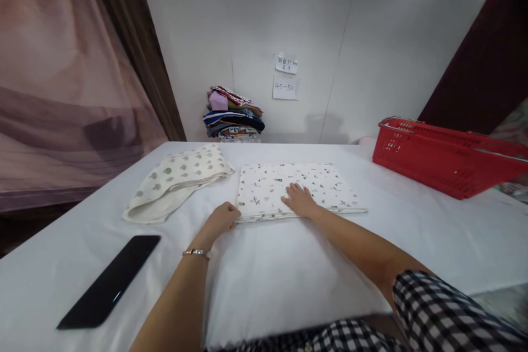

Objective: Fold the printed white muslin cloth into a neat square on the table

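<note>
A white cloth with small grey and black prints (264, 181) lies folded into a flat rectangle on the white-covered table. At its near left corner, my left hand (223, 217) has its fingers closed on the edge of the cloth. My right hand (300, 201) rests flat on top, near the middle of its front edge, fingers spread. To the left lies a second folded cloth (185, 170), cream with grey mushroom-like prints and one green one; its near side is loosely curled.
A black flat phone-like slab (111, 283) lies at the near left. The red plastic basket (445, 162) stands at the right. Against the wall is a stack of folded fabrics (234, 115), below paper notes (286, 88). A pinkish curtain (61, 82) hangs at the left.
</note>
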Demonstrator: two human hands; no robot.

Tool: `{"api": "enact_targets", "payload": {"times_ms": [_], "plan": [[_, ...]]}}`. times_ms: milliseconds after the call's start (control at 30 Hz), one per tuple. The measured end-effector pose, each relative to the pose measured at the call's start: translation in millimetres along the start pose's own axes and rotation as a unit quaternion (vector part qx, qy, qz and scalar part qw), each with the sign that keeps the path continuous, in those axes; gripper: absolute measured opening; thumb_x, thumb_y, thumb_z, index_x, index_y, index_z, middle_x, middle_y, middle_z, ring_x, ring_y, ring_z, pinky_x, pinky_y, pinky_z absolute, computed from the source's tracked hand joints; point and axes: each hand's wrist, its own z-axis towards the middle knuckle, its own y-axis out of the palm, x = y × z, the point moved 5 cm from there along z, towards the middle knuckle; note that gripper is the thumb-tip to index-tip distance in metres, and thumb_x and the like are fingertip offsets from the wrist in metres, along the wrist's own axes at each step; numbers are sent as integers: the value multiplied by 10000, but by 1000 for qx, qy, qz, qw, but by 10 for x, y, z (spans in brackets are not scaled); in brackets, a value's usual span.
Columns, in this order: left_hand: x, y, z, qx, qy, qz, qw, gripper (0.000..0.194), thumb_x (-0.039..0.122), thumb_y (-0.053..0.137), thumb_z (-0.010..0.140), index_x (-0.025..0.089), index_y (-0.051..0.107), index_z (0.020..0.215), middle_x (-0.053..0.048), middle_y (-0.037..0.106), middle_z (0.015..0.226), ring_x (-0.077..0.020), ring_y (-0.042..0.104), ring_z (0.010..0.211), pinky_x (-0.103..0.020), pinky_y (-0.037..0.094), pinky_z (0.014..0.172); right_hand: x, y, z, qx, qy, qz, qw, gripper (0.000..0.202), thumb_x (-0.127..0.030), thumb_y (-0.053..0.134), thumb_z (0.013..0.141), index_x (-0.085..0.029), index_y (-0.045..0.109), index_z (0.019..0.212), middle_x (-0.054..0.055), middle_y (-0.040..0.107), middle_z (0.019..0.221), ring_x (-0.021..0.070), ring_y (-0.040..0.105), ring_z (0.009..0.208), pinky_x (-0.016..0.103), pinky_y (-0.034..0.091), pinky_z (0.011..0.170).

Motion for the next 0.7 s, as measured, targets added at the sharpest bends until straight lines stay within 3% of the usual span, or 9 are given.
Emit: {"api": "enact_targets", "payload": {"times_ms": [200, 333, 433, 500, 600, 700], "plan": [[190, -63, -200, 52, -14, 100, 994, 112, 296, 493, 738, 201, 518, 793, -17, 623, 610, -193, 609, 648, -258, 381, 552, -39, -19, 31, 7, -11, 6, 1000, 663, -546, 227, 938, -155, 324, 1465, 115, 155, 1591, 255, 81, 1457, 507, 85, 1139], [317, -116, -371, 94, -22, 205, 974, 192, 313, 471, 774, 196, 548, 905, -77, 680, 868, -247, 640, 813, -312, 427, 645, -37, -11, 34, 14, -17, 21, 1000, 672, -544, 233, 935, -136, 334, 1459, 125, 165, 1587, 260, 87, 1454, 518, 79, 1135], [513, -116, -424, 160, 3, 276, 948, 275, 257, 440, 806, 173, 563, 1038, -128, 642, 1100, -275, 613, 985, -352, 458, 756, -39, -3, 35, 20, -20, 22, 999, 653, -536, 240, 937, -150, 349, 1452, 124, 180, 1584, 254, 93, 1453, 511, 85, 1133], [744, -40, -382, 192, 65, 304, 931, 320, 223, 421, 824, 154, 569, 1099, -142, 606, 1191, -276, 579, 1071, -367, 454, 851, -39, 3, 37, 20, -19, 24, 999, 657, -539, 239, 937, -149, 344, 1455, 129, 177, 1584, 260, 88, 1454, 511, 79, 1133], [1082, 177, -175, 178, 171, 322, 914, 379, 283, 422, 872, 128, 560, 1188, -153, 557, 1297, -270, 502, 1214, -367, 382, 1016, -47, 6, 38, 20, -20, 38, 999, 678, -545, 234, 935, -129, 328, 1463, 141, 161, 1586, 273, 74, 1456, 516, 60, 1135], [1148, 337, 158, 149, 184, 349, 907, 505, 411, 415, 909, 123, 489, 1317, -162, 389, 1478, -287, 282, 1400, -422, 236, 1129, -47, -12, 34, 6, -18, 60, 998, 684, -548, 266, 928, -132, 321, 1469, 142, 152, 1588, 277, 57, 1458, 519, 43, 1138]]}}
